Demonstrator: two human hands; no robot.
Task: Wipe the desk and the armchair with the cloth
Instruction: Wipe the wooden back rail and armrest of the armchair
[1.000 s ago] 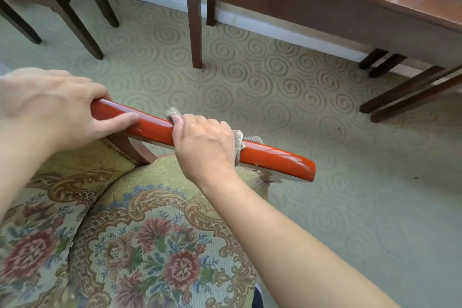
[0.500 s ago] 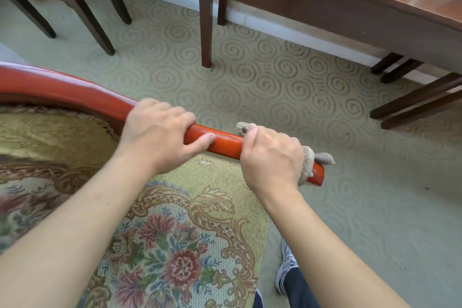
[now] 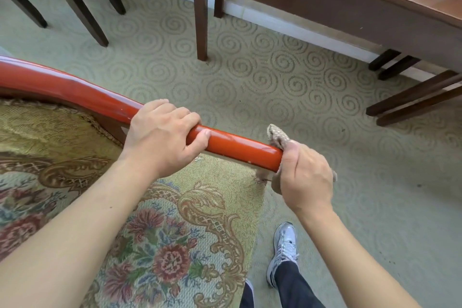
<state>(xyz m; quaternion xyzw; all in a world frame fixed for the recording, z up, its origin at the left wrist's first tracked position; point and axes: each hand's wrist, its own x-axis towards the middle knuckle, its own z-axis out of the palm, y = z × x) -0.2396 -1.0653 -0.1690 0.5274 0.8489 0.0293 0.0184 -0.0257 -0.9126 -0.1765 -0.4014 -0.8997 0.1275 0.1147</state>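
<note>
Beige cloth (image 3: 277,137) at armrest (image 3: 240,149) tip | right hand (image 3: 306,179) grasping cloth | left hand (image 3: 160,137) gripping armrest

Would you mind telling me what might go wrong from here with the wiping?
The right hand holds the cloth at the very tip of the red armrest, so it may slip off the end. The left hand grips the armrest, likely leaving that stretch unwiped.

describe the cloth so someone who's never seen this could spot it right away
Start at the armchair with the floral seat, then follow its glossy red wooden arm to the free end. The right hand grips the cloth there: a beige, coarse-woven rag, the only fabric not patterned with flowers.
</note>
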